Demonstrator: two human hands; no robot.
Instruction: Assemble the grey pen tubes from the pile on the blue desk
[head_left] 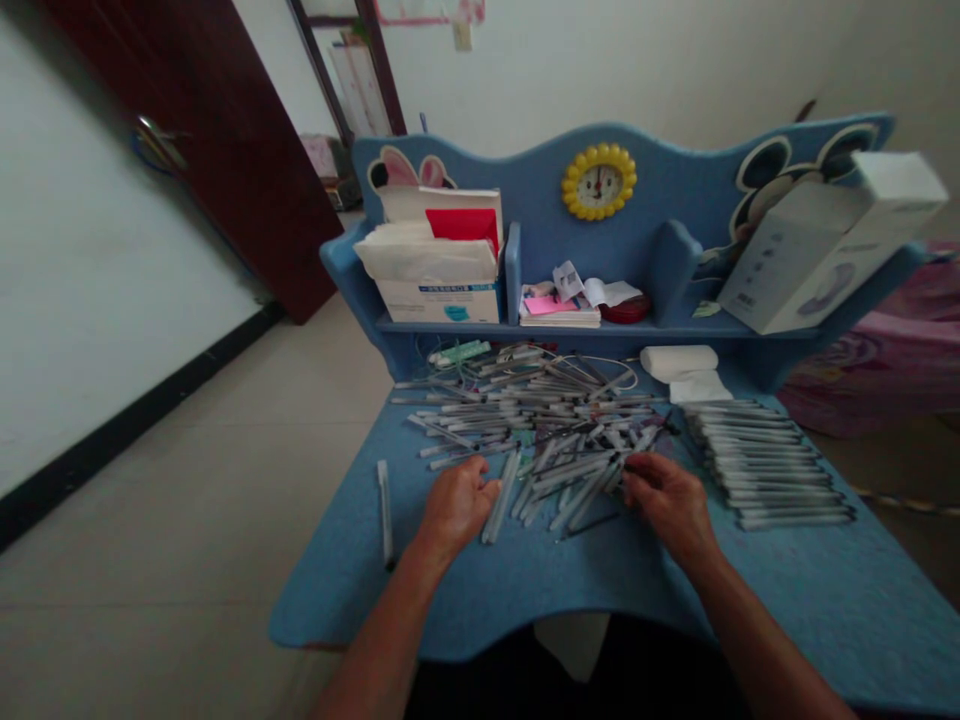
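Note:
Many clear-barrelled pens lie in a loose heap point(540, 405) on the blue desk. My left hand point(459, 505) is at the near left of the heap, its fingers curled in and the thumb beside a pair of slanting pens point(502, 495). What lies inside that grip, if anything, is hidden. At the heap's near right, my right hand point(671, 502) pinches the end of a pen, mostly covered by the fingers. Further right, pens are laid side by side in a neat row point(772, 465). One single pen point(385, 515) rests apart on the left.
Behind the heap runs a blue shelf with a mask box point(442, 300), a stack of papers point(559, 315) and a leaning white box point(795, 260). A white paper roll point(679, 362) sits below it. A yellow flower-shaped clock point(598, 182) is on the backboard.

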